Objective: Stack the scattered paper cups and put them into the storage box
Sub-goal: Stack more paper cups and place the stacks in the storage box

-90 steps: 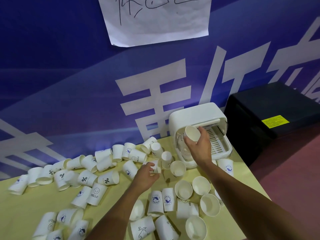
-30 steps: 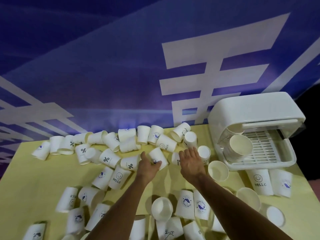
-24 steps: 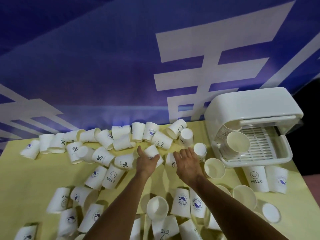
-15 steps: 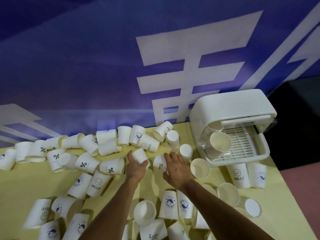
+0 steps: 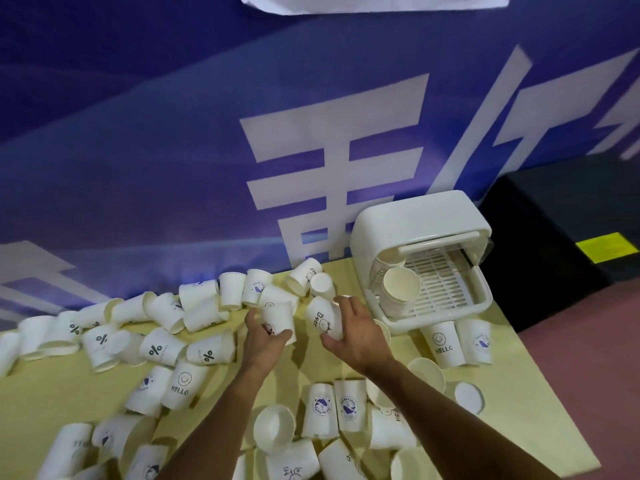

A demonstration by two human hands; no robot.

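Several white paper cups lie scattered over the yellow table [image 5: 52,393]. My left hand [image 5: 261,341] grips one upside-down paper cup [image 5: 277,318] near the table's middle. My right hand [image 5: 356,332] holds a tilted cup printed with "Bear" [image 5: 320,315] close beside it. The white storage box [image 5: 422,237] stands open at the back right, with a stack of nested cups [image 5: 400,289] lying on its slotted tray.
A blue banner wall [image 5: 173,150] runs behind the table. A black cabinet [image 5: 571,216] with a yellow label stands right of the box. Cups marked "HELLO" [image 5: 443,342] stand in front of the box, and more cups crowd the near edge.
Both hands went from reaching with spread fingers to closing on a cup each. Three seconds ago my right hand was at the storage box with a cup. The view has shifted left.
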